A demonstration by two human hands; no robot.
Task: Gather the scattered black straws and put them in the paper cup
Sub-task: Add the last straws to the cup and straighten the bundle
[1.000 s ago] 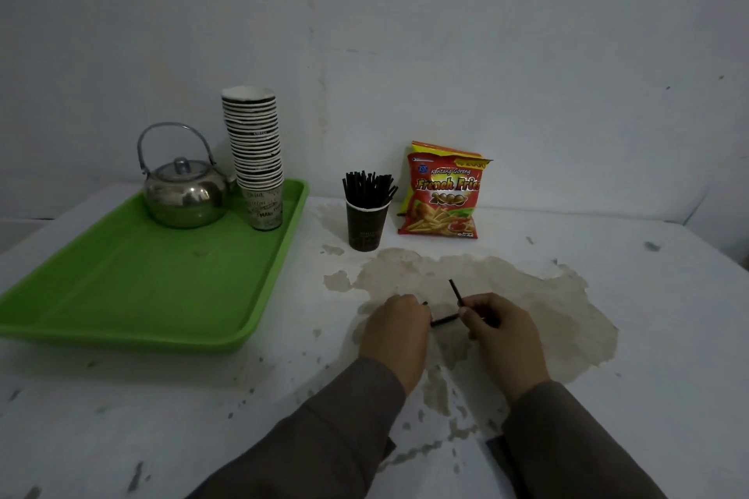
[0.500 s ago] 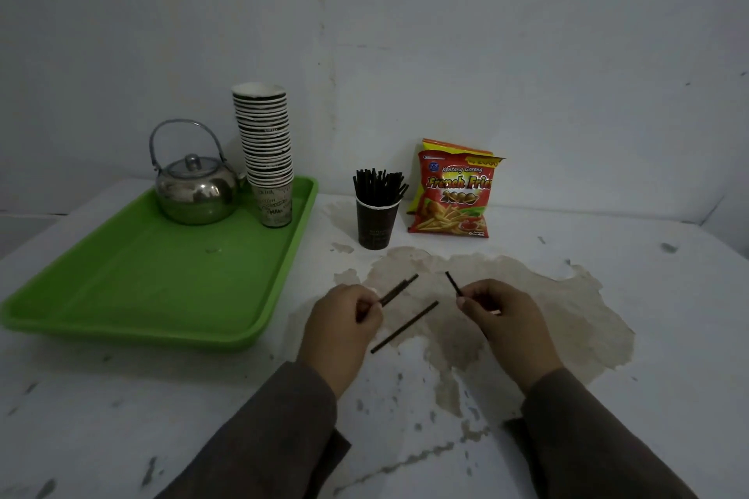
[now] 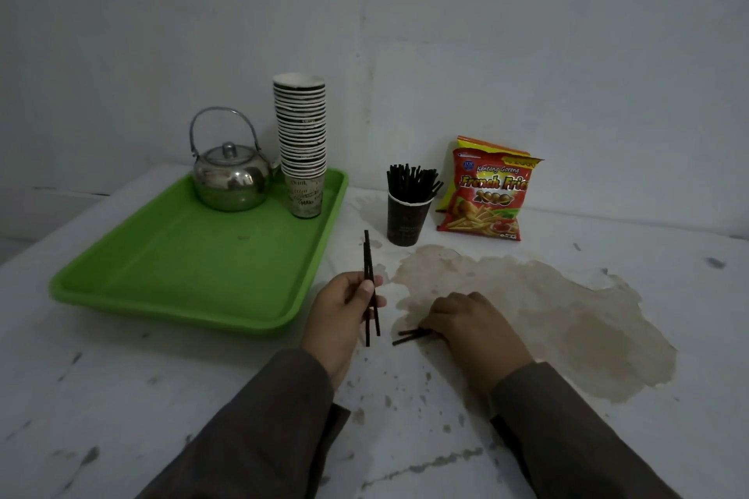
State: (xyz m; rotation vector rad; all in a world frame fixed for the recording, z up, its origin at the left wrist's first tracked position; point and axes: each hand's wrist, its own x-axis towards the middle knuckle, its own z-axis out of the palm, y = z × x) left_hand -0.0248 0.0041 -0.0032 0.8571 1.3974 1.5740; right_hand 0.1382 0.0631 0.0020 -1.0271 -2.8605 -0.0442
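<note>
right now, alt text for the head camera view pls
The left hand holds a few black straws upright while the right hand grips more straws on the table; behind stands a straw-filled paper cup.

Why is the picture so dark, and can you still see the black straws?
Head view: dim, greyish light, no glare, only the kettle shines a bit; the straws in the left hand show sharply, but those under the right hand blend into its shadow.

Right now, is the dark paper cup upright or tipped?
Upright: the paper cup stands on its base on the table, rim up, black straws sticking out.
</note>
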